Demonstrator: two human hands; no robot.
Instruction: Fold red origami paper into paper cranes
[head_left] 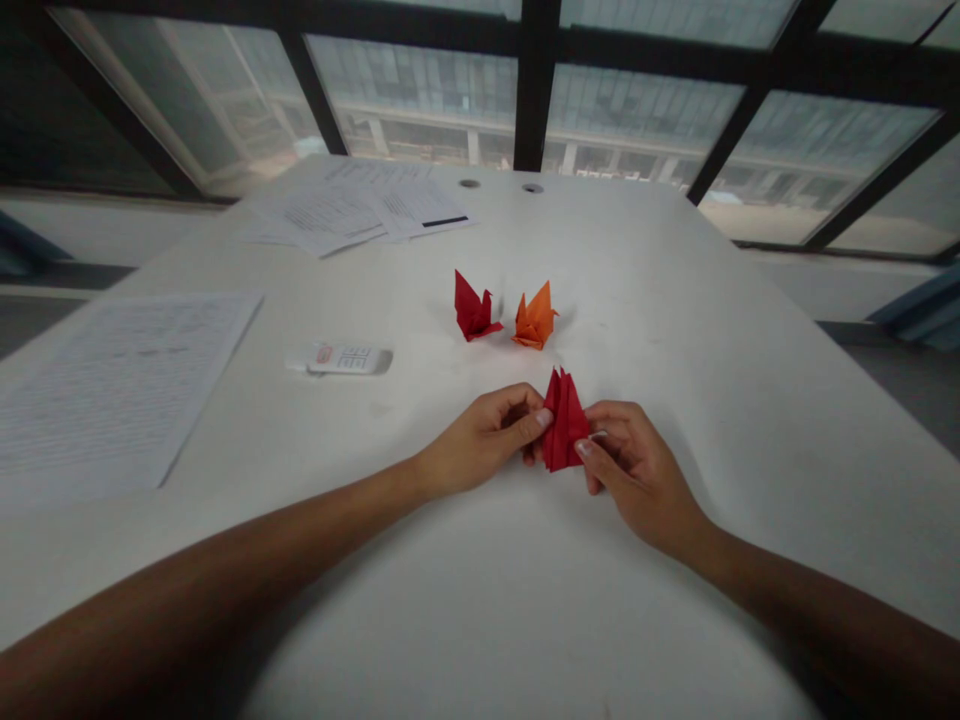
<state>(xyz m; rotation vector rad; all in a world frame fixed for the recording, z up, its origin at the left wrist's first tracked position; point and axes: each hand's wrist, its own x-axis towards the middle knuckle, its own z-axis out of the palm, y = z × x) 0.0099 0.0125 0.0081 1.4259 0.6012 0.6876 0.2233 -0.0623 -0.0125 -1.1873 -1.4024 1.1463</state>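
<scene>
A piece of folded red origami paper, with several narrow points at its top, is held upright just over the white table. My left hand pinches its left edge between thumb and fingers. On the opposite side, my right hand is closed on the lower right edge, with the thumb in front. Beyond my hands stand two finished-looking paper cranes, a red crane and, to its right, an orange crane. The fingertips behind the folded paper are partly hidden.
To the left lies a white remote control. A printed sheet is at the table's left edge, and more printed papers overlap at the far left. Two round cable holes are near the far edge, before dark-framed windows.
</scene>
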